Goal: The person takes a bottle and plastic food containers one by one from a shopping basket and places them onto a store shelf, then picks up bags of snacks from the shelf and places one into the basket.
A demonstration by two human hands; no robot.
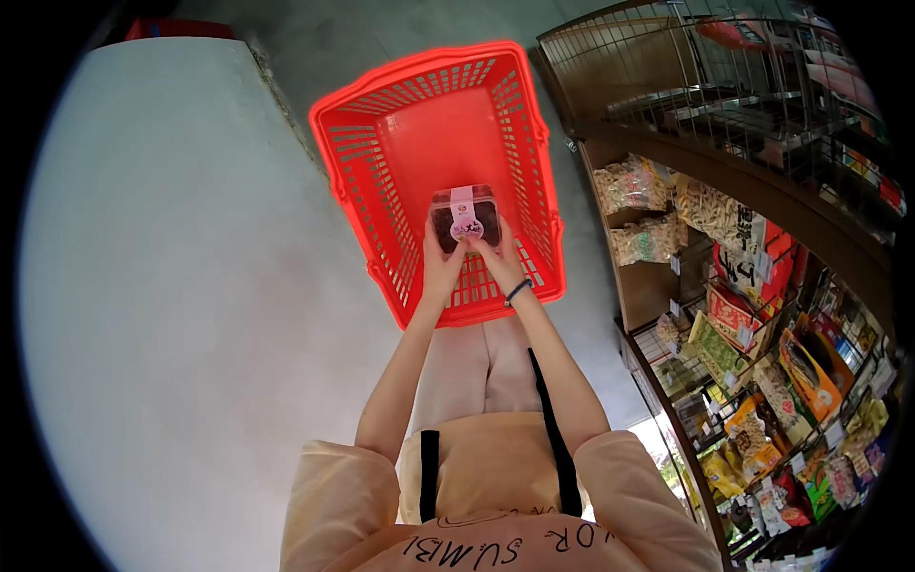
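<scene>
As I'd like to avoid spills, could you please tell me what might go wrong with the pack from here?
The left hand and right hand hold the pack by its near part, so it might tip forward and drop into the basket. A hard squeeze could bend the pack's clear plastic. The dark wristband might catch on the basket's near end.

Box (486, 212) is glossy clear plastic with a smooth, paper-looking label (463, 212), basket (429, 133) smooth, semi-gloss red plastic, shirt (486, 462) matt soft cloth, wire rack (705, 100) dark metal, snack bags (634, 183) shiny crinkled plastic film.
</scene>
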